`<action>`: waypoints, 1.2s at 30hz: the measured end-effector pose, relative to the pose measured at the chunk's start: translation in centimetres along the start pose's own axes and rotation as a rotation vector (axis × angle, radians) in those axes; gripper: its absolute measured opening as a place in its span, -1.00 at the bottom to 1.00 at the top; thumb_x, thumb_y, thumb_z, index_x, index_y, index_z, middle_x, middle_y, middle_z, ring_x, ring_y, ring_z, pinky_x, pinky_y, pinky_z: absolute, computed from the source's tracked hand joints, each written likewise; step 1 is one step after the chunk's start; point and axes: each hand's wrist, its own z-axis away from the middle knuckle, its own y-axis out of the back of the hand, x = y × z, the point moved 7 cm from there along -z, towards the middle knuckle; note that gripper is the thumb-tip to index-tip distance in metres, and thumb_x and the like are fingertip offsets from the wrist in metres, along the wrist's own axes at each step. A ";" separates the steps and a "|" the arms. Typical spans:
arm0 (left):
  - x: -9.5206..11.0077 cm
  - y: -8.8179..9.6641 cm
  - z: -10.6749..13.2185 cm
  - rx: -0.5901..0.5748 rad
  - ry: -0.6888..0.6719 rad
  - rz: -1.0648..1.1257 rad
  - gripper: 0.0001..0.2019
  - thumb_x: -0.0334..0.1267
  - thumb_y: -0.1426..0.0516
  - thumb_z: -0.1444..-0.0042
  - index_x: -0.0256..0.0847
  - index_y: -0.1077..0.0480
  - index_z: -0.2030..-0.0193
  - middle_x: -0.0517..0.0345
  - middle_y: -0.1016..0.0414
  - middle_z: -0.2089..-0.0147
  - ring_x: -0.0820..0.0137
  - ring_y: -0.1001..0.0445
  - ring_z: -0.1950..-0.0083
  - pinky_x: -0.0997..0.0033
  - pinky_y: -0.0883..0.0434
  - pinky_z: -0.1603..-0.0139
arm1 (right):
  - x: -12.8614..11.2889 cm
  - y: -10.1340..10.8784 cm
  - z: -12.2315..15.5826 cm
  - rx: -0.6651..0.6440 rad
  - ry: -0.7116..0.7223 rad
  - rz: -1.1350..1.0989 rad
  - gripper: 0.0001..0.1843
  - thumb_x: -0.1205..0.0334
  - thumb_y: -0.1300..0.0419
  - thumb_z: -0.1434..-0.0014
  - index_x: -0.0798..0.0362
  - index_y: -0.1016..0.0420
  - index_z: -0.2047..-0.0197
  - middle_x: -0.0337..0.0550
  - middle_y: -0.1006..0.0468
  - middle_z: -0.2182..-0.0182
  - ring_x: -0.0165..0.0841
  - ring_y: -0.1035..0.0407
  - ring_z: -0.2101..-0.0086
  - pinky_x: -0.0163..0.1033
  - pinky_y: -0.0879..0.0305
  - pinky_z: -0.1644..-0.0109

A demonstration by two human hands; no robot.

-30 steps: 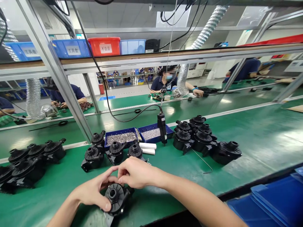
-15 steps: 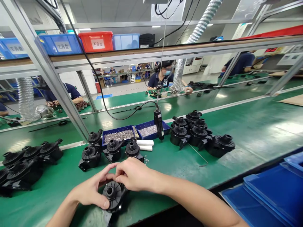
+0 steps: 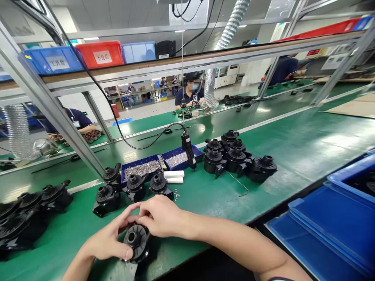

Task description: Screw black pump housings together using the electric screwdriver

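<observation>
A black pump housing with a round ribbed top and a central spout stands at the bench's front edge. My left hand grips it from the left, thumb on the top face and fingers around the far side. At the housing's far edge my right hand is closed, its fingertips pinched together; whatever they hold is hidden. Just beyond my hands stand several similar pump housings. A black electric screwdriver hangs from a cable over the blue screw trays.
Blue trays of screws lie behind two white rolls. More black housings stand right, beside a thin bent rod, and at far left. Blue bins are at lower right. Co-workers sit across the bench.
My view has turned slightly to the right, so the scene has shifted left. Both hands keep nearly the same pose on the pump housing.
</observation>
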 end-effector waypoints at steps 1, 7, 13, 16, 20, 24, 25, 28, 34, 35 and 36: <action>0.0 0.0 0.0 0.005 -0.002 -0.011 0.27 0.19 -0.51 0.03 -0.04 0.11 -0.66 -0.24 -0.30 -0.49 -0.12 -0.34 -0.43 -0.08 -0.27 -0.46 | 0.2 0.0 0.0 0.009 -0.004 -0.018 -0.82 0.31 -0.26 -0.25 0.00 -0.74 0.28 -0.16 -0.75 0.36 -0.24 -0.59 0.34 -0.24 -0.12 0.34; 1.5 -0.5 -0.2 0.159 -0.074 -0.195 0.12 0.19 -0.45 -0.07 0.03 0.02 -0.63 -0.08 -0.45 -0.32 -0.01 -0.44 -0.28 -0.02 -0.31 -0.41 | 1.3 2.1 -0.1 0.200 0.015 -0.115 -0.84 0.40 -0.29 -0.27 0.03 -0.72 0.26 -0.15 -0.74 0.31 -0.27 -0.57 0.30 -0.25 -0.24 0.22; 5.3 10.3 5.9 1.090 -0.306 -0.595 -0.54 0.09 -0.13 -0.40 -0.16 -0.42 -0.26 -0.05 -0.55 0.00 0.14 -0.57 -0.01 0.14 -0.52 -0.16 | 3.2 4.7 1.3 0.340 0.008 -0.278 -0.80 0.22 -0.23 -0.39 -0.02 -0.65 0.28 -0.17 -0.69 0.32 -0.23 -0.53 0.29 -0.17 -0.31 0.19; 5.3 17.1 12.6 1.633 -0.188 -0.911 -0.50 0.07 -0.09 -0.37 -0.25 -0.38 -0.26 -0.24 -0.42 -0.29 -0.01 -0.43 -0.35 0.02 -0.42 -0.40 | 4.4 4.6 1.9 0.273 -0.038 -0.285 -0.75 0.10 -0.20 -0.41 -0.05 -0.64 0.27 -0.15 -0.68 0.31 -0.19 -0.52 0.30 -0.14 -0.32 0.23; 2.3 23.3 15.5 1.653 -0.028 -0.937 -0.36 -0.02 -0.05 -0.32 -0.46 -0.24 -0.39 -0.51 -0.27 -0.42 -0.22 -0.17 -0.55 -0.30 -0.11 -0.58 | 4.4 4.2 2.0 0.207 -0.060 -0.311 -0.74 0.04 -0.21 -0.39 -0.06 -0.66 0.26 -0.16 -0.71 0.27 -0.19 -0.54 0.26 -0.14 -0.35 0.23; 0.4 24.5 14.4 1.527 0.054 -0.966 -0.41 -0.05 -0.04 -0.31 -0.33 -0.27 -0.39 -0.38 -0.31 -0.44 -0.16 -0.22 -0.54 -0.32 -0.06 -0.59 | 3.4 3.5 0.8 0.161 -0.062 -0.430 -0.77 0.07 -0.26 -0.33 -0.01 -0.69 0.21 -0.15 -0.72 0.27 -0.23 -0.54 0.29 -0.18 -0.39 0.23; 0.3 24.3 14.0 1.492 0.062 -0.972 -0.43 -0.05 -0.05 -0.31 -0.28 -0.28 -0.38 -0.32 -0.34 -0.41 -0.11 -0.27 -0.50 -0.26 -0.14 -0.57 | 3.1 3.4 0.4 0.158 -0.061 -0.463 -0.78 0.08 -0.27 -0.32 0.01 -0.70 0.20 -0.14 -0.73 0.27 -0.24 -0.55 0.29 -0.19 -0.40 0.23; 0.6 23.5 12.7 1.388 0.090 -0.985 -0.44 -0.02 -0.08 -0.28 -0.20 -0.31 -0.36 -0.22 -0.43 -0.27 -0.03 -0.48 -0.30 -0.08 -0.43 -0.37 | 2.6 3.1 -0.7 0.154 -0.057 -0.514 -0.81 0.12 -0.29 -0.29 0.04 -0.69 0.19 -0.13 -0.73 0.26 -0.24 -0.56 0.28 -0.21 -0.40 0.24; 2.6 21.5 12.1 1.356 0.161 -1.051 -0.72 -0.03 -0.16 -0.14 -0.12 -0.39 0.10 -0.23 -0.39 -0.23 -0.13 -0.46 -0.24 -0.05 -0.45 -0.20 | 2.2 3.2 -1.2 0.152 -0.053 -0.520 -0.82 0.16 -0.31 -0.27 0.05 -0.69 0.15 -0.09 -0.75 0.21 -0.19 -0.60 0.20 -0.21 -0.40 0.24; 3.0 20.9 12.4 1.339 0.164 -1.058 -0.77 -0.01 -0.17 -0.14 -0.10 -0.35 0.22 -0.19 -0.44 -0.18 -0.08 -0.50 -0.17 0.03 -0.46 -0.13 | 2.2 3.2 -1.1 0.148 -0.050 -0.523 -0.82 0.16 -0.31 -0.27 0.04 -0.69 0.13 -0.09 -0.75 0.20 -0.19 -0.60 0.19 -0.21 -0.41 0.23; 3.4 20.2 12.8 1.308 0.179 -1.063 -0.76 0.01 -0.17 -0.15 -0.08 -0.29 0.32 -0.11 -0.50 -0.06 -0.01 -0.54 -0.04 0.11 -0.46 -0.01 | 2.1 3.2 -1.1 0.143 -0.044 -0.526 -0.81 0.15 -0.31 -0.27 0.04 -0.69 0.13 -0.09 -0.75 0.20 -0.18 -0.61 0.18 -0.21 -0.41 0.22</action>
